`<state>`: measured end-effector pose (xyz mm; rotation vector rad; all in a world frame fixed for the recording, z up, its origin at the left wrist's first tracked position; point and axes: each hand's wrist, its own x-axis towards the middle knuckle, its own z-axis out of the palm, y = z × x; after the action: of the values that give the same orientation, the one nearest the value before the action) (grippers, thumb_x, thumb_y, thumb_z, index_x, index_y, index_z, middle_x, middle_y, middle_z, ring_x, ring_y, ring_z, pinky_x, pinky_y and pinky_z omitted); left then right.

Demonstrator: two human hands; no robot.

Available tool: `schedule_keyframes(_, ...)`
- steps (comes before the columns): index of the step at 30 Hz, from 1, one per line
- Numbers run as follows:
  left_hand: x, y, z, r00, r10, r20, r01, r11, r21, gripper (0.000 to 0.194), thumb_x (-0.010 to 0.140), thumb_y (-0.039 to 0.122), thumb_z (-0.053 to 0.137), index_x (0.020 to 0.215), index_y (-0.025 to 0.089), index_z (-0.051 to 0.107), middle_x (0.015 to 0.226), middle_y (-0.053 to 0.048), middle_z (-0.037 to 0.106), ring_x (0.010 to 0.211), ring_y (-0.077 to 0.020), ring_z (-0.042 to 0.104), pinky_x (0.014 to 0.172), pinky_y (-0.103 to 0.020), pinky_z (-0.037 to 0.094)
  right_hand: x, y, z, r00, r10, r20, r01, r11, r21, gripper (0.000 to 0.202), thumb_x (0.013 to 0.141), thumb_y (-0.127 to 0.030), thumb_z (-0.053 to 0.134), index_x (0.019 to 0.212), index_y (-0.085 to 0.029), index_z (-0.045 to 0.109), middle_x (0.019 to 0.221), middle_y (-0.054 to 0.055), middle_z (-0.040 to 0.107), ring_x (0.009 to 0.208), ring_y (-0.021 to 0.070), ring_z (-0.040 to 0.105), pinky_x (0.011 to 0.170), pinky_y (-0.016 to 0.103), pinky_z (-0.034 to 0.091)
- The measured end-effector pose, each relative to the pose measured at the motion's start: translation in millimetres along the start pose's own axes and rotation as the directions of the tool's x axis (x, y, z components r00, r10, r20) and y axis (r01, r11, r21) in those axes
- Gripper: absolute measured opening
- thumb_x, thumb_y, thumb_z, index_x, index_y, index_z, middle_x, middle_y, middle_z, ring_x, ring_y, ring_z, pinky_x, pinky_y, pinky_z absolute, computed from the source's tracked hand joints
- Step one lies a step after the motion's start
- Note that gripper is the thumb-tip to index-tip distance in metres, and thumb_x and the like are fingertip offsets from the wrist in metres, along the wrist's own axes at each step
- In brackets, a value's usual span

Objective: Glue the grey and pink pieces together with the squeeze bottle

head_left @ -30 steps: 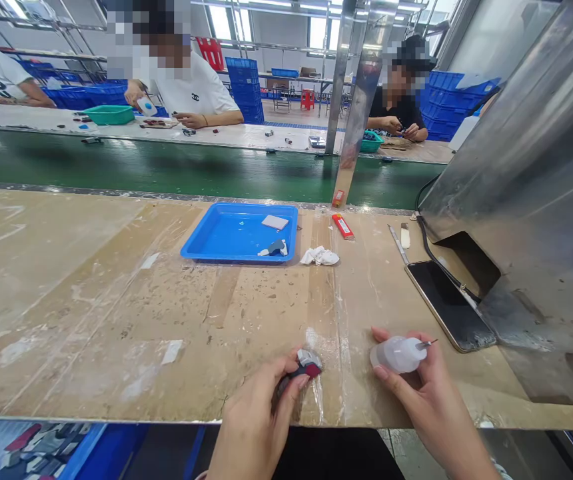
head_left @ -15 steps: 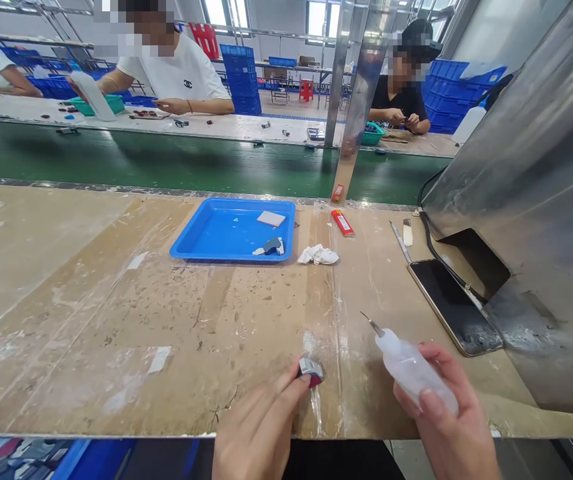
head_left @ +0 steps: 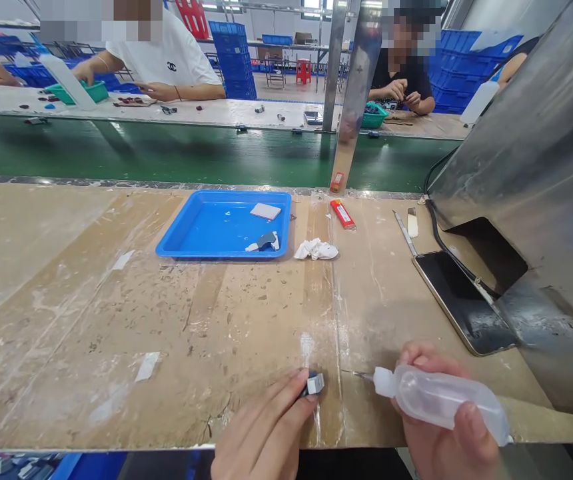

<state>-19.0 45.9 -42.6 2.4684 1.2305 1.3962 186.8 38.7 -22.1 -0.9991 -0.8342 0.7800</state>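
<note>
Near the front edge of the bench, my left hand (head_left: 269,420) pinches a small grey and dark part (head_left: 315,383) between thumb and fingers, low over the tabletop. My right hand (head_left: 446,413) is wrapped round a translucent squeeze bottle (head_left: 454,398) with a thin metal needle tip. The bottle lies nearly level, and its needle points left toward the part, with a gap between them. Further back, a blue tray (head_left: 201,248) holds a grey part (head_left: 265,241) and a pale flat block (head_left: 265,211).
A crumpled white tissue (head_left: 316,249) and a red lighter (head_left: 342,215) lie right of the tray. A phone (head_left: 466,303), a craft knife (head_left: 405,233) and a metal housing (head_left: 556,220) bound the right side. Beyond a green conveyor belt (head_left: 166,157), people work at another bench.
The squeeze bottle has turned from slanting up-left to nearly level, its needle now lower and closer to the part. The part has turned in my left hand, showing its grey end.
</note>
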Motion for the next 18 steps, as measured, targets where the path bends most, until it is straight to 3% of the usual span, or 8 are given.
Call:
schedule_keyframes(2,0.8,-0.6,0.6,1.000,0.001,-0.013,-0.001,1.000,0.002,0.026,0.090,-0.002,0.063,0.105,0.016,0.074,0.111,-0.008,0.076,0.104,-0.0215,0.073,0.086,-0.030,0.061,0.1,-0.9,9.5,0.991,-0.126,-0.033,0.123,0.988,-0.090,0.033,0.083,-0.055,0.071,0.077,-0.023,0.074,0.071,0.005,0.060,0.060,0.0164,0.059,0.045,0.024,0.049)
schedule_keyframes(5,2.2,-1.3,0.7,1.000,0.009,-0.025,-0.009,1.000,-0.018,0.021,0.092,0.003,0.062,0.102,0.017,0.075,0.110,-0.008,0.076,0.102,-0.0217,0.073,0.083,-0.029,0.062,-6.8,4.3,11.5,0.978,-0.206,-0.021,0.200,0.965,-0.167,0.033,0.089,-0.054,0.064,0.082,-0.022,0.072,0.065,0.004,0.056,0.051,0.0152,0.052,0.040,0.025,0.043)
schedule_keyframes(10,0.9,-2.7,-1.1,1.000,0.019,0.001,-0.019,0.999,-0.027,0.024,0.094,0.002,0.057,0.103,0.016,0.075,0.113,-0.008,0.075,0.108,-0.0207,0.071,0.087,-0.029,0.061,-19.2,14.5,0.2,0.967,-0.234,0.104,0.255,0.917,-0.306,0.035,0.093,-0.057,0.058,0.095,-0.024,0.070,0.071,0.008,0.057,0.060,0.0208,0.054,0.045,0.031,0.044)
schedule_keyframes(18,-1.4,-2.2,-5.2,0.998,0.011,0.064,-0.007,0.998,-0.069,0.031,0.089,-0.007,0.057,0.106,0.014,0.074,0.118,-0.009,0.073,0.113,-0.0226,0.069,0.090,-0.033,0.060,-19.4,13.5,11.5,0.954,-0.282,0.102,0.300,0.895,-0.329,0.042,0.093,-0.062,0.057,0.096,-0.021,0.070,0.074,0.006,0.061,0.063,0.0188,0.055,0.046,0.028,0.045)
